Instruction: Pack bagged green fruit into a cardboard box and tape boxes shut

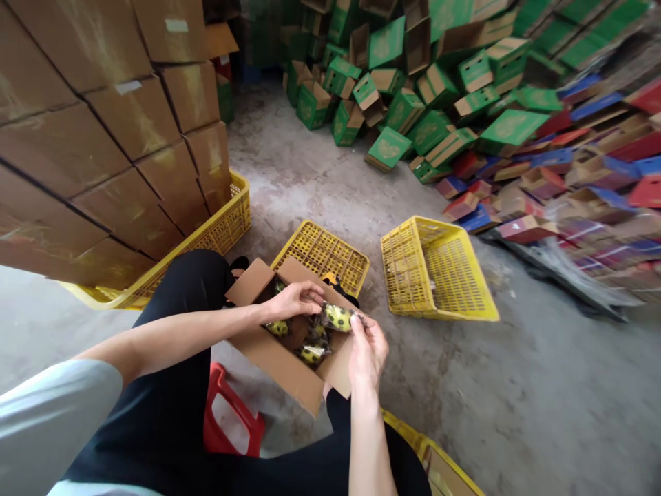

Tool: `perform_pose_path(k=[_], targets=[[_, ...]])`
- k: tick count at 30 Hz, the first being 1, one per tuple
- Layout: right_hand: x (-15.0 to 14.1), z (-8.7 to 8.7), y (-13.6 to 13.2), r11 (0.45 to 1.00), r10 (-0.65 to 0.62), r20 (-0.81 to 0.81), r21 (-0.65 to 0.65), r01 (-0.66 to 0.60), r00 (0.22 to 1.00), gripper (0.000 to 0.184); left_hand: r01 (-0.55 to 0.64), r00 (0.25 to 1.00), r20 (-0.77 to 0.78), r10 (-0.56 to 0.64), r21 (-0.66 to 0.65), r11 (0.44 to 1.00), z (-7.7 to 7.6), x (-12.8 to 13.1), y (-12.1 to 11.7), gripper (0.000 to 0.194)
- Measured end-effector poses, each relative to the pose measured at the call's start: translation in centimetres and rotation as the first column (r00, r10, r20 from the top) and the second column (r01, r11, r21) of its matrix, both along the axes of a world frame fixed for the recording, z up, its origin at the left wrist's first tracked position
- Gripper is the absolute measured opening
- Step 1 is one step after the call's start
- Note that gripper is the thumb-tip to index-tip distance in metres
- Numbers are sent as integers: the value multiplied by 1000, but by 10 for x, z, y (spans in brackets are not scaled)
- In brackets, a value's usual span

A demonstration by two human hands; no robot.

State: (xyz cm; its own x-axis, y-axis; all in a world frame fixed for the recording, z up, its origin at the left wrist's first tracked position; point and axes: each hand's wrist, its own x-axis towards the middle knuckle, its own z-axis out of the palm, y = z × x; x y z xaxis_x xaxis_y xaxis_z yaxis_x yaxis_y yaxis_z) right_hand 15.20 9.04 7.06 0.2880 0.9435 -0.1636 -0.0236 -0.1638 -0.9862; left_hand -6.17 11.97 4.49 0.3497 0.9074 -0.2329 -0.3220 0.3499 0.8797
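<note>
A yellow-green, black-spotted item [338, 318] in clear plastic wrap is held over an open cardboard box [281, 362]. My right hand [368, 350] pinches its right end between thumb and fingers. At the other end, my left hand [295, 300] has its fingers curled on the wrapper. Several more of these spotted items lie inside the box, among them one near its front [312, 353] and one at its left side [277, 328]. My forearm and left hand hide part of the box's inside. The box's flaps are folded outward, and it sits between my knees.
An upturned yellow crate [330, 251] lies just beyond the box, with another yellow crate [438, 272] to its right. Stacked cartons [113, 145] rise at the left. Under me is a red stool [232, 413]. Green boxes [390, 146] and red-and-blue boxes [547, 182] are heaped behind.
</note>
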Motion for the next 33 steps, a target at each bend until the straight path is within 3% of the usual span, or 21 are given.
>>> perform_pose_path(k=[9,15,21,26,33], targets=[[1,0,-1,1000,-3,-9,-13,3,1000,30,9,997,-71,-10,-10,1000,2,-1,1,49],[-2,6,1,998,-16,-83,-56,11,996,33,-55,995,-84,55,-1,998,8,-2,7,47],[17,17,7,982,-186,-182,-72,175,965,37,-176,983,39,178,-48,983,20,-18,16,50],[19,17,7,991,-130,-230,-16,130,965,35,-83,997,-4,82,-96,992,19,-14,10,56],[16,15,8,995,-97,-253,-7,98,963,35,104,989,-105,-107,-41,994,15,-6,7,59]])
